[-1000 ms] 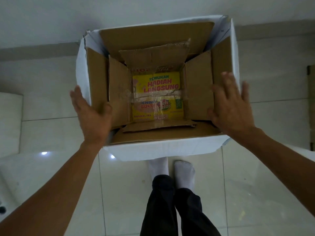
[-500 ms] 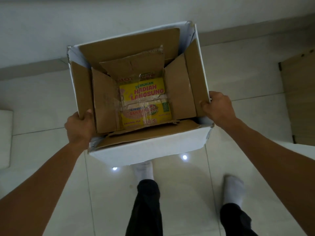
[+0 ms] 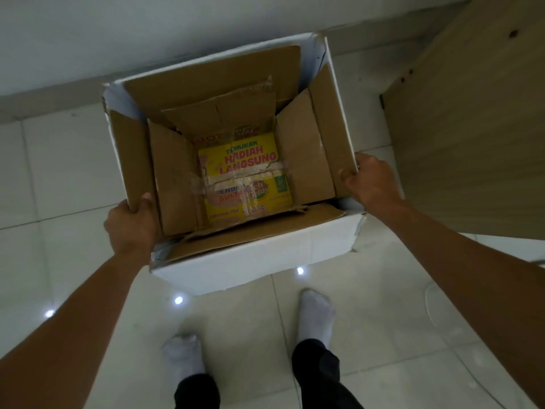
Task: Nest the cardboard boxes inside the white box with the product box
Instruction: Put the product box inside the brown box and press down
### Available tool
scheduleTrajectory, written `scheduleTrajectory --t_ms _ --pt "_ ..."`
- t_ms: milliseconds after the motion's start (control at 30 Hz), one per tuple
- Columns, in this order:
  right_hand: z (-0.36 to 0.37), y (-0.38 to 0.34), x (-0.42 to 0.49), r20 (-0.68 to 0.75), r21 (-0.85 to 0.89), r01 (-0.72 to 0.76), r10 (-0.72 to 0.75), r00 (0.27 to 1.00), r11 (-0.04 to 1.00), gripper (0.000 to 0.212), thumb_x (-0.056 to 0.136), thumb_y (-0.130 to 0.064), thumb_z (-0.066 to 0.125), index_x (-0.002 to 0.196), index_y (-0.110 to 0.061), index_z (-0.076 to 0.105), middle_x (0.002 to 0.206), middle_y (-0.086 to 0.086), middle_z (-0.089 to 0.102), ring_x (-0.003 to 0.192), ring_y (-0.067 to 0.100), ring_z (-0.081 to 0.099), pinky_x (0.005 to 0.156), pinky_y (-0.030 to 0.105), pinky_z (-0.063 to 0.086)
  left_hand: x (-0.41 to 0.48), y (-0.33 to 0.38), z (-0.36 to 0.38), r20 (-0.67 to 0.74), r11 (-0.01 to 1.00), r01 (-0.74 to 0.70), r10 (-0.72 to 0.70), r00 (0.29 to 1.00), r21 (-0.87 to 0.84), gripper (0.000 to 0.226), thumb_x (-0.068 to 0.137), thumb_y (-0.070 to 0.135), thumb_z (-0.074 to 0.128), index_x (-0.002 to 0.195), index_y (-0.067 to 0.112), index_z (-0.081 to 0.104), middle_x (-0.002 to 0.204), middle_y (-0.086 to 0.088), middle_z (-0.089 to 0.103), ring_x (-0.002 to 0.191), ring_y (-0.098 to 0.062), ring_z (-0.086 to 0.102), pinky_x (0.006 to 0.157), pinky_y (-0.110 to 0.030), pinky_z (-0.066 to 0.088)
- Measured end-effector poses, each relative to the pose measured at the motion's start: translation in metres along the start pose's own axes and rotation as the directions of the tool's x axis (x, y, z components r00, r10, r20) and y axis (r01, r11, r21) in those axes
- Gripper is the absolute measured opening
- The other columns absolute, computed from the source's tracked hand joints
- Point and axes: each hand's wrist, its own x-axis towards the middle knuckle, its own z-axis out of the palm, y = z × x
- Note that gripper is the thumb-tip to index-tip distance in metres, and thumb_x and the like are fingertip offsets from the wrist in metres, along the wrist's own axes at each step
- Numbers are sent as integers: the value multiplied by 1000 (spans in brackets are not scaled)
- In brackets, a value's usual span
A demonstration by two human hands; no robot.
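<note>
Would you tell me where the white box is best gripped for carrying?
Judging by its open top, grip the white box at its two side rims near the close corners, from outside, as the left hand and right hand do, fingers hooked over the edges.

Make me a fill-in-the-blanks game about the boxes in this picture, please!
1. The outermost box, the white box, is coloured ____.
2. Lying at the very bottom is a ____ product box with red letters.
3. The left hand and right hand each grip a ____ of the box.
4. The person's feet wear white ____.

Missing words: white; yellow; side; socks
</note>
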Motion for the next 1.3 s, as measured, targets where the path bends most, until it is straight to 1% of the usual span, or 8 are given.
scheduleTrajectory --t_ms 267,400,633,733,1033,1100,1200,1300 --pt "-45 88 11 -29 35 -123 124 992 992 32 91 -22 58 118 -6 58 114 23 65 104 39 61 87 41 50 -61 40 60 22 997 -53 54 998 -58 37 88 35 53 102 4 67 100 -23 67 92 -37 62 78 -33 44" --pt "-61 111 12 -61 13 -130 130 990 991 35 91 -24 58 122 -6 56 118 23 63 108 40 59 82 35 43 -80 55 78 35 996 -51 54 998 -73 38 88 37 54 101 4 68 97 -20 67 88 -35 62 76 -33 44" --pt "-90 135 15 -147 -78 -193 180 973 978 33 91 -18 57 120 -3 54 118 27 61 106 43 59 80 40 46 -114 78 109 62 991 -48 56 997 -124 27 88 41 55 77 16 60 73 -6 57 70 -25 54 67 -30 42" --pt "-100 144 16 -163 -80 -220 205 965 972 35 88 -8 56 123 -2 51 119 27 60 105 44 59 79 41 48 -126 87 122 83 990 -28 40 996 -142 28 88 41 56 78 15 60 69 -2 55 67 -23 52 65 -28 38" --pt "-117 146 6 -148 1 -233 230 962 973 45 82 -9 64 123 -6 48 118 24 60 103 42 58 76 42 47 -137 99 123 177 988 54 -27 984 -146 50 80 47 64 108 6 61 107 -14 66 86 -27 60 72 -29 46" --pt "-119 140 -3 -193 -9 -193 188 963 981 51 81 -7 64 128 -8 44 119 24 58 102 42 58 76 42 47 -139 99 114 204 991 57 -32 978 -121 62 79 48 64 124 6 54 123 -15 60 102 -29 59 83 -31 47" --pt "-123 127 -20 -248 -8 -92 87 965 996 63 76 -3 68 132 -8 39 125 24 51 106 41 54 80 44 47 -148 96 92 196 989 36 -8 981 -143 75 81 44 64 140 7 36 142 -14 44 126 -30 44 95 -28 35" --pt "-130 109 -35 -240 44 -18 28 970 999 66 76 -8 68 134 -10 36 124 22 51 107 40 54 87 52 49 -156 93 66 161 976 -1 37 986 -219 71 82 41 65 140 10 38 142 -10 45 127 -26 44 90 -24 30"
